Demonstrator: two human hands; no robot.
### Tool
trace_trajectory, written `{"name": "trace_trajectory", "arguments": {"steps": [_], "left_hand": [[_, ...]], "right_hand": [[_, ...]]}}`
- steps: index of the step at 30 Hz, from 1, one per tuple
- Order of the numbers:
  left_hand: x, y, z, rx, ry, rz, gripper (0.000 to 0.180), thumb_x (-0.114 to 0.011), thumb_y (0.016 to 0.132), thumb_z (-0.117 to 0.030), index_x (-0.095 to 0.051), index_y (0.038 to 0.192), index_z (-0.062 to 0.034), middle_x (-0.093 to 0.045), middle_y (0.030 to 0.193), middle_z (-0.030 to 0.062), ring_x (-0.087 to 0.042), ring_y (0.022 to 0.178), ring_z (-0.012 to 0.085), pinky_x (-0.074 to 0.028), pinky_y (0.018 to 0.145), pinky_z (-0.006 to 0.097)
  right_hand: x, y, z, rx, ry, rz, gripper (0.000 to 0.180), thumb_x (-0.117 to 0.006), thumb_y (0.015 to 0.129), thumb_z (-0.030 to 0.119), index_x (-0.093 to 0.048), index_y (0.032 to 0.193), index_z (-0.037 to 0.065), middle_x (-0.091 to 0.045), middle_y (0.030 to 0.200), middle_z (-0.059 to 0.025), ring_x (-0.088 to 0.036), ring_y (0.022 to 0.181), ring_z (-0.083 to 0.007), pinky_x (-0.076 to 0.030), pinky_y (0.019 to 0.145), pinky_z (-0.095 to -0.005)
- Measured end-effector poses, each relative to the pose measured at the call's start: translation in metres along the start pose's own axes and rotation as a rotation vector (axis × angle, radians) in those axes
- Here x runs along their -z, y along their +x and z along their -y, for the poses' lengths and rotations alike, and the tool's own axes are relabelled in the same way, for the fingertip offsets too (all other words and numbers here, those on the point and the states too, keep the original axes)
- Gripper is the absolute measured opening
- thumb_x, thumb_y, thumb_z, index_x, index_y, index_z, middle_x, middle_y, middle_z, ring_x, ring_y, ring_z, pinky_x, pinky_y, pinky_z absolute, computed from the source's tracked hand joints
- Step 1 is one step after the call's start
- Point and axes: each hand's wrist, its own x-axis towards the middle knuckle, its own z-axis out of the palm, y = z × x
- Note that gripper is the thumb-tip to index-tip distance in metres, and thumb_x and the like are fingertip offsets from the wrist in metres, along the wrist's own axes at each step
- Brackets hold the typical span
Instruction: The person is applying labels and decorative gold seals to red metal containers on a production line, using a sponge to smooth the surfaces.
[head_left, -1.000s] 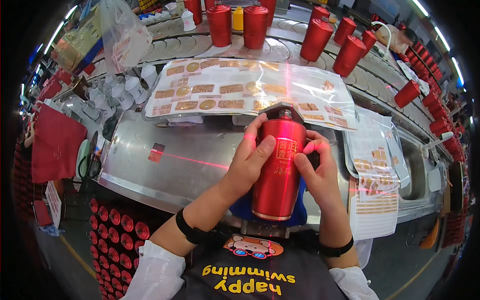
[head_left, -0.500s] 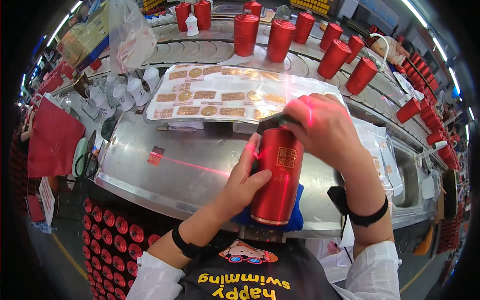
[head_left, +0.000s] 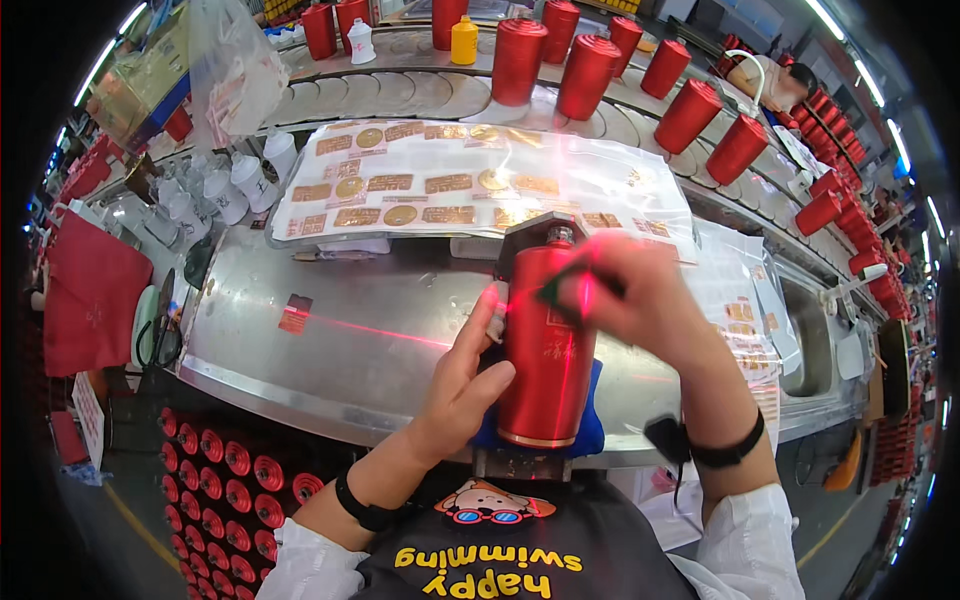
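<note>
A shiny red bottle with faint gold print lies tilted on a blue cloth at the bench's near edge, its neck in a dark angular holder. My left hand rests along the bottle's left side, thumb and fingers stretched apart; a greyish cover shows on one fingertip. My right hand, blurred by motion, is closed on a small dark green piece and presses it over the bottle's upper front, partly hiding the gold square. What the green piece is I cannot make out.
Behind lies a white sheet of gold labels. Red bottles stand on a curved conveyor beyond. White bottles and scissors are at left. A red label lies on the metal bench. A sink is at right.
My right hand has moved down from the bottle's neck onto its front, bringing the green piece into sight. My left thumb has drawn back to the bottle's edge. Conveyor bottles have shifted.
</note>
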Motion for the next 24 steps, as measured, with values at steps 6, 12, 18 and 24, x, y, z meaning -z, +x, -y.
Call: {"name": "trace_trajectory", "arguments": {"steps": [6, 12, 18, 24], "left_hand": [[0.009, -0.003, 0.007, -0.145, 0.245, -0.042, 0.074, -0.052, 0.097, -0.025, -0.014, 0.155, 0.0015, -0.039, 0.148, 0.0191, -0.040, 0.135, 0.0282, -0.025, 0.114, 0.039], [0.011, 0.072, -0.038, -0.657, 1.144, 0.286, 0.066, -0.046, 0.096, -0.055, -0.045, 0.141, -0.0056, -0.051, 0.139, 0.0118, -0.041, 0.133, 0.0354, -0.018, 0.116, 0.054], [-0.001, 0.044, -0.031, -0.768, 1.159, 0.358, 0.054, -0.044, 0.096, -0.055, -0.060, 0.124, -0.0122, -0.065, 0.114, 0.0035, -0.047, 0.124, 0.0259, -0.018, 0.116, 0.055], [0.003, -0.013, -0.023, -0.648, 1.121, 0.230, 0.049, -0.049, 0.097, -0.048, -0.062, 0.126, -0.0110, -0.068, 0.114, 0.0029, -0.049, 0.121, 0.0263, -0.021, 0.116, 0.051]], "right_hand": [[-0.001, 0.004, 0.018, 0.080, 0.110, 0.121, 0.014, -0.071, 0.078, 0.006, -0.064, 0.089, 0.003, -0.065, 0.079, -0.0160, -0.064, 0.073, -0.0352, -0.051, 0.064, -0.0392], [0.006, -0.045, 0.003, -0.331, 0.249, -0.351, 0.013, -0.072, 0.084, 0.007, -0.066, 0.095, 0.000, -0.064, 0.076, -0.0056, -0.057, 0.067, -0.0093, -0.046, 0.061, -0.0244], [0.021, -0.061, 0.003, -0.283, 0.202, -0.311, 0.014, -0.073, 0.082, 0.006, -0.066, 0.093, 0.001, -0.064, 0.075, -0.0060, -0.060, 0.065, -0.0141, -0.047, 0.060, -0.0282], [0.005, 0.000, -0.007, 0.106, 0.042, 0.251, 0.012, -0.072, 0.080, 0.009, -0.067, 0.089, 0.003, -0.063, 0.077, -0.0122, -0.062, 0.067, -0.0234, -0.047, 0.060, -0.0313]]}}
